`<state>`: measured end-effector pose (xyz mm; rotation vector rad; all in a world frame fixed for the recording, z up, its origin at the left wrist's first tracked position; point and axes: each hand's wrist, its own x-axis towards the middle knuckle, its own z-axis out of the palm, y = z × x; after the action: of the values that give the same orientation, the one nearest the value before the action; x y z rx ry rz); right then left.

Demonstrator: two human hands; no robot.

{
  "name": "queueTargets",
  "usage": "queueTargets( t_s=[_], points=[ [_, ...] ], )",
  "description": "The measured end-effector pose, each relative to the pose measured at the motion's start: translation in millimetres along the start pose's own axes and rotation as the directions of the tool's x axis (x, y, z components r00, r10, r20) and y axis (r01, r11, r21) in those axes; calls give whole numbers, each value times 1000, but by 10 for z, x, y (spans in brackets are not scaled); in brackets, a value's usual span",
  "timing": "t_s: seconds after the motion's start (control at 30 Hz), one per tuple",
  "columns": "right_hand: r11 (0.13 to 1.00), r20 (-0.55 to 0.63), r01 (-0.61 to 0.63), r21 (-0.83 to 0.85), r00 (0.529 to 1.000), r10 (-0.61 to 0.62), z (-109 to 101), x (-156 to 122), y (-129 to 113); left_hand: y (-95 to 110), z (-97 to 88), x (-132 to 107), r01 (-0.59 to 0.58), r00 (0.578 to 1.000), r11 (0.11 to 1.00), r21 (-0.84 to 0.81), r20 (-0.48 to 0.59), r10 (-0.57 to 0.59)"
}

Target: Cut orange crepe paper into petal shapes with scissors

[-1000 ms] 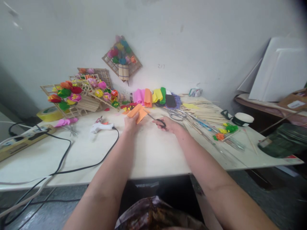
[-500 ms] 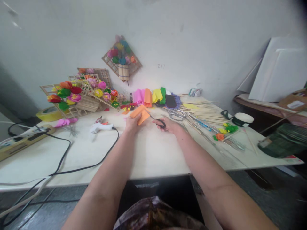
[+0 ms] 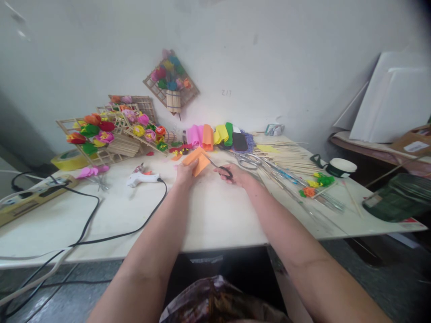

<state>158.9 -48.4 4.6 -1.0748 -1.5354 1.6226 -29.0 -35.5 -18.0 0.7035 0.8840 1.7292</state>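
Orange crepe paper [image 3: 201, 164], folded or partly slit, is pinched in my left hand [image 3: 186, 172] over the middle of the table. Black-handled scissors [image 3: 225, 172] sit in my right hand [image 3: 236, 175], with fingers through the loops. Their blades point up and left, meeting the paper's right side near its top edge. Whether the blades are apart is too small to tell. Behind the hands lie folded crepe papers in pink [image 3: 194, 135], orange [image 3: 208, 137], yellow [image 3: 221, 133] and green [image 3: 229, 133]. A second pair of scissors [image 3: 249, 162] rests right of my right hand.
A white glue gun [image 3: 143, 178] with a black cord lies left. Behind it stand bamboo lattices with paper flowers [image 3: 96, 130]. A power strip [image 3: 37, 199] is at far left. Thin sticks [image 3: 286, 154], a tape roll [image 3: 340, 167] and a green jar [image 3: 399, 197] occupy the right.
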Motion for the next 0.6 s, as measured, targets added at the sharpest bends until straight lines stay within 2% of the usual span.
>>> queueTargets(
  t_s=[0.47, 0.6],
  points=[
    [999, -47, 40, 20, 998, -39, 76, -48, -56, 34, -2, -40, -9, 999, 999, -43, 49, 11],
    [1000, -42, 15, 27, 999, -14, 61, -24, -4, 44, -5, -38, 1, 1000, 999, -33, 12, -1]
  ],
)
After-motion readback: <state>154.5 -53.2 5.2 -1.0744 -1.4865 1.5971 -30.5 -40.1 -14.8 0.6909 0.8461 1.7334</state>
